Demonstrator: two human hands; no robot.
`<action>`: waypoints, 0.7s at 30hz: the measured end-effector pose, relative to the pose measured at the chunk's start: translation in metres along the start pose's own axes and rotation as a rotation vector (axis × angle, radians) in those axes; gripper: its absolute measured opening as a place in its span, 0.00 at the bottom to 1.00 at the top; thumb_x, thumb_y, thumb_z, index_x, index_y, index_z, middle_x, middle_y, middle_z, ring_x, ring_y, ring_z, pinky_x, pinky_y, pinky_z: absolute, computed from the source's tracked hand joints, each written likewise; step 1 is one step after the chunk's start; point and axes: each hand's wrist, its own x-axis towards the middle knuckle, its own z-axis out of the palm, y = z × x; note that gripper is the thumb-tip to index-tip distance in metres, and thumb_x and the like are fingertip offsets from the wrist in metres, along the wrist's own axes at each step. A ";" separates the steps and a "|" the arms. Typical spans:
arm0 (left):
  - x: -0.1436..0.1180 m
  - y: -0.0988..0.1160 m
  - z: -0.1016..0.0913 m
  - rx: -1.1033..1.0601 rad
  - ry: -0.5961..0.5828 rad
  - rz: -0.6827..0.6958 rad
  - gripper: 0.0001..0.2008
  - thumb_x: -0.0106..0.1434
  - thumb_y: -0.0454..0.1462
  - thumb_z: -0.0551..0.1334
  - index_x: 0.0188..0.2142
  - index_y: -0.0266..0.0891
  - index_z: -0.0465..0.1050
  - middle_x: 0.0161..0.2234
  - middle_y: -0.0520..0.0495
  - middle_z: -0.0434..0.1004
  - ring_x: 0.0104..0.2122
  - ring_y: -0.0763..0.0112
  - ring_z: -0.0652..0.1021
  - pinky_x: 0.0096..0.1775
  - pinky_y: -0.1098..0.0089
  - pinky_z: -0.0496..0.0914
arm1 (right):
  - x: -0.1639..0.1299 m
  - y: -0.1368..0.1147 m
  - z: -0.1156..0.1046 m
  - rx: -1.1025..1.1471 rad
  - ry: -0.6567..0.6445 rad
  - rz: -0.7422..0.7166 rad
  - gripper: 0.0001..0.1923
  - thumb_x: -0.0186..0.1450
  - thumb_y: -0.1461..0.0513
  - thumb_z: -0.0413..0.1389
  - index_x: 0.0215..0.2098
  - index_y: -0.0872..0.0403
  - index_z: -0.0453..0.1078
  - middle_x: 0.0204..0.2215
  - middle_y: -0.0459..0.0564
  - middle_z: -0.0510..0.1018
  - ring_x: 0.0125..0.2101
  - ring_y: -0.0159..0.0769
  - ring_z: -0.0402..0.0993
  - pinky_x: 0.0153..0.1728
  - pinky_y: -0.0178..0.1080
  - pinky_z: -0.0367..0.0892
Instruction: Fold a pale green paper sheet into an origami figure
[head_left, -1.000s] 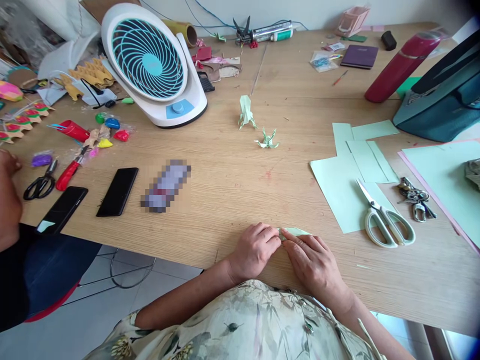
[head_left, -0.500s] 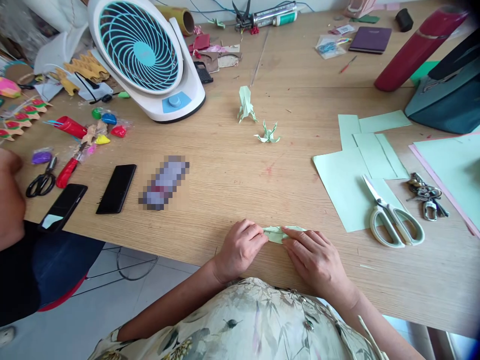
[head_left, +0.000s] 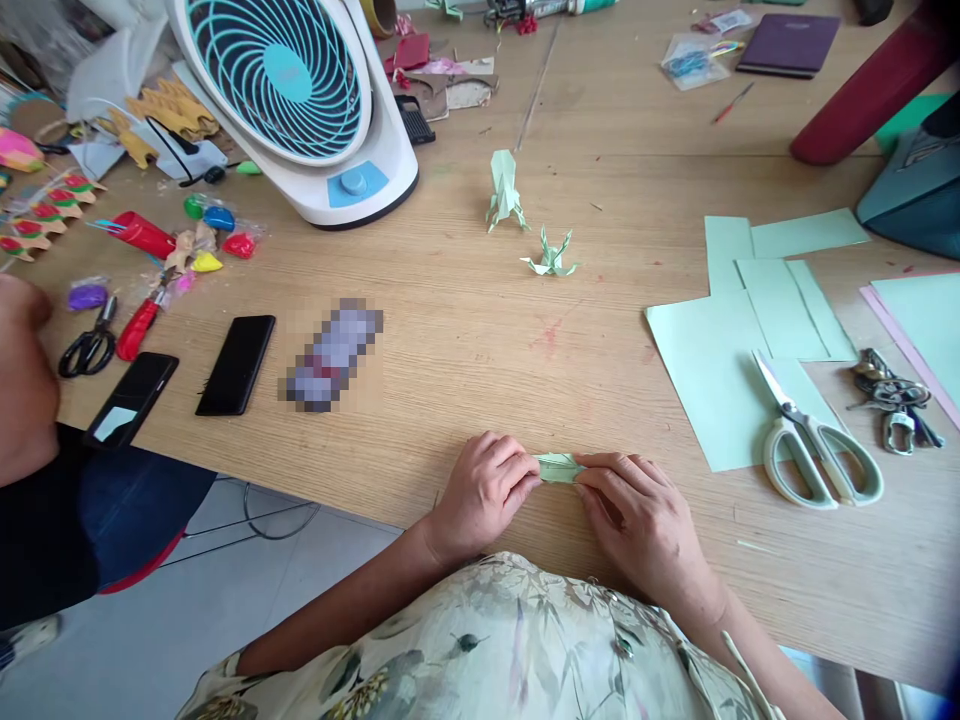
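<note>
A small folded piece of pale green paper (head_left: 558, 467) lies near the table's front edge, between my hands. My left hand (head_left: 487, 485) is closed on its left end, fingers bent and pressed together. On its right end my right hand (head_left: 641, 510) pinches the paper between thumb and fingers. Both ends are hidden under the fingertips; only the creased middle shows. Farther back, two folded green paper figures stand on the table: a taller one (head_left: 505, 190) and a lower, spiky one (head_left: 551, 254).
Scissors (head_left: 817, 440) rest partly on green paper sheets (head_left: 705, 370) to the right, beside keys (head_left: 896, 395). Leftward lie a black phone (head_left: 236, 365) and another phone (head_left: 133, 398). A fan (head_left: 300, 100) stands at the back left. Another person's arm (head_left: 26, 380) shows at the left edge.
My right hand has shifted its grip to the paper's right end, fingers drawn in. Less paper shows beyond the fingers. The camera view has tilted slightly, shifting the table's objects.
</note>
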 end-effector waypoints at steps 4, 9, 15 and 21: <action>-0.001 0.000 0.003 -0.050 0.031 -0.040 0.07 0.71 0.35 0.59 0.35 0.38 0.71 0.34 0.48 0.74 0.35 0.68 0.71 0.40 0.66 0.66 | 0.001 -0.001 0.000 0.019 0.005 0.021 0.06 0.69 0.66 0.55 0.37 0.52 0.73 0.42 0.51 0.80 0.37 0.38 0.74 0.39 0.43 0.67; -0.004 -0.001 0.005 -0.074 0.046 -0.066 0.07 0.72 0.36 0.57 0.36 0.37 0.71 0.34 0.47 0.73 0.36 0.68 0.72 0.40 0.66 0.67 | 0.001 -0.001 0.001 0.052 0.011 0.059 0.05 0.69 0.65 0.56 0.37 0.51 0.73 0.41 0.49 0.80 0.37 0.37 0.74 0.40 0.42 0.67; -0.008 -0.002 0.006 -0.068 0.085 -0.105 0.08 0.72 0.36 0.57 0.35 0.38 0.71 0.35 0.47 0.71 0.36 0.68 0.71 0.39 0.66 0.66 | 0.005 -0.006 0.003 0.063 0.002 0.181 0.04 0.68 0.63 0.55 0.34 0.50 0.71 0.39 0.49 0.78 0.37 0.38 0.73 0.38 0.43 0.64; -0.009 -0.001 0.007 -0.080 0.101 -0.133 0.06 0.69 0.35 0.58 0.35 0.38 0.71 0.35 0.46 0.70 0.37 0.67 0.70 0.40 0.66 0.66 | 0.008 -0.008 0.003 0.061 -0.027 0.253 0.03 0.68 0.63 0.54 0.34 0.50 0.67 0.37 0.48 0.77 0.35 0.37 0.72 0.36 0.42 0.61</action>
